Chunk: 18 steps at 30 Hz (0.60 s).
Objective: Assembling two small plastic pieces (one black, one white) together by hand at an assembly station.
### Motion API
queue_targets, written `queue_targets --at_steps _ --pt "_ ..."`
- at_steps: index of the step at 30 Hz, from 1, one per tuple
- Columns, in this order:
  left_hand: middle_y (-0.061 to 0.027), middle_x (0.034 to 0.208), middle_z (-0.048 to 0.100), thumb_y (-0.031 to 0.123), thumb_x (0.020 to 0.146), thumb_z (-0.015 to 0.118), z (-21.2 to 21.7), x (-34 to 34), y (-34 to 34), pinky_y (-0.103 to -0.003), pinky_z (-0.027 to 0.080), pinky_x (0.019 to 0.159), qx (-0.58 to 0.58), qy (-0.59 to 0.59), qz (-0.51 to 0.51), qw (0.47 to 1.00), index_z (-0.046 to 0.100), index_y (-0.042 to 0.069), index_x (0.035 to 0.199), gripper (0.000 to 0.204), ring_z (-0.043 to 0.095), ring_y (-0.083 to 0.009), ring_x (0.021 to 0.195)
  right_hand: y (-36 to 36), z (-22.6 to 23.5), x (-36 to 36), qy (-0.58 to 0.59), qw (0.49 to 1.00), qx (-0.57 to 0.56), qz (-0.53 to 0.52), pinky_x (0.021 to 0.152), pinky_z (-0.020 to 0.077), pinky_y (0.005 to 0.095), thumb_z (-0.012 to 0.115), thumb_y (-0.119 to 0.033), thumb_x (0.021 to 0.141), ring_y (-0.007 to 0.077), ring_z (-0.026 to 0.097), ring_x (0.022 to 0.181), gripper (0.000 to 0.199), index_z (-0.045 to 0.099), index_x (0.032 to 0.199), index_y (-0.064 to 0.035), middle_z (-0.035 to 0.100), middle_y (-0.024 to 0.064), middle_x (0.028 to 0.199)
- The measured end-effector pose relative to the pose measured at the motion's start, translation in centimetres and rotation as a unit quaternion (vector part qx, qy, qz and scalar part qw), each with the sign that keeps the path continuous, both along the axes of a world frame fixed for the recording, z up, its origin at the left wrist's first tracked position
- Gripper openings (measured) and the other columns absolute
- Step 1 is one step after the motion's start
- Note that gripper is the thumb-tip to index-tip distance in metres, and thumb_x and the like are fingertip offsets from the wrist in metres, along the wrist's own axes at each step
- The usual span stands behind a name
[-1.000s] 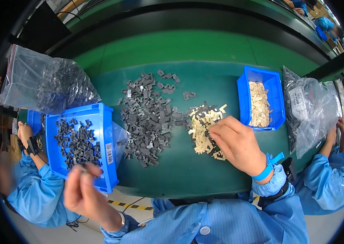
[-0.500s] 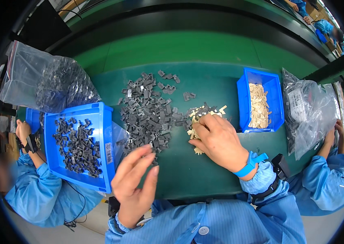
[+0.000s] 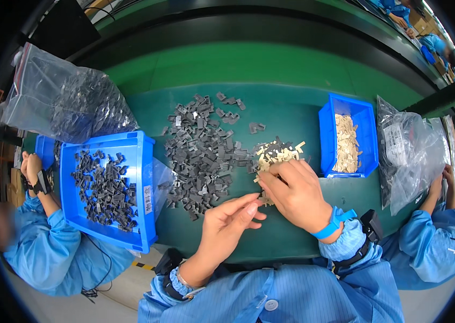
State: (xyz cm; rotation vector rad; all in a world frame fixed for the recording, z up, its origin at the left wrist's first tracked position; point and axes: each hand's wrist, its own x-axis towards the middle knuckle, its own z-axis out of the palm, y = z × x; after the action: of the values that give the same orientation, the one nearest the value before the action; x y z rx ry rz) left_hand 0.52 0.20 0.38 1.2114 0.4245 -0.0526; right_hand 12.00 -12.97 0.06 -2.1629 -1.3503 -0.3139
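Observation:
My left hand (image 3: 226, 229) is over the near part of the table, thumb and forefinger brought together in a pinch; whatever is between them is too small to make out. Just to its right, my right hand (image 3: 300, 195) has its fingers curled down at the near edge of a small pile of cream-coloured flat pieces (image 3: 277, 155), with its fingertips partly hidden. Some dark pieces are mixed into that pile. A larger heap of dark grey plastic parts (image 3: 200, 156) spreads to the left of both hands.
At left, a blue bin (image 3: 148, 161) holds dark parts, with a clear bag of dark parts (image 3: 82, 102) behind it. A smaller blue bin (image 3: 368, 107) of cream pieces stands at right, beside another plastic bag (image 3: 407, 145). Co-workers in blue sit on both sides.
My left hand has moved right and inward, its spread fingers now drawn into a pinch. My right hand has shifted slightly toward me and stays by the cream pieces.

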Motion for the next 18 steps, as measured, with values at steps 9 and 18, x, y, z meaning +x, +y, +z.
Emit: queue_targets --at_steps 9,18 --pt "-0.0107 0.092 0.063 0.012 0.090 0.051 -0.1 0.4 -0.6 -0.025 0.052 0.068 0.011 -0.099 0.039 0.994 0.059 -0.006 0.105 0.024 0.061 -0.0134 0.082 -0.1 2.4 -2.4 -0.035 0.995 0.094 -0.006 0.056 0.0385 0.0295 0.069 -0.010 0.063 0.0172 0.049 0.065 0.029 0.064 0.091 -0.0036 0.054 0.0034 0.080" --pt "-0.0113 0.082 0.065 0.010 0.089 0.052 1.6 -0.1 0.3 -0.024 0.052 0.063 -0.048 -0.057 -0.091 0.993 0.061 -0.007 0.095 0.019 0.063 -0.0150 0.072 -1.3 3.1 -0.8 0.265 0.952 0.096 0.120 0.064 0.0442 0.0303 0.068 -0.006 0.072 0.0207 0.055 0.075 0.017 0.063 0.087 -0.0005 0.057 0.0086 0.083"
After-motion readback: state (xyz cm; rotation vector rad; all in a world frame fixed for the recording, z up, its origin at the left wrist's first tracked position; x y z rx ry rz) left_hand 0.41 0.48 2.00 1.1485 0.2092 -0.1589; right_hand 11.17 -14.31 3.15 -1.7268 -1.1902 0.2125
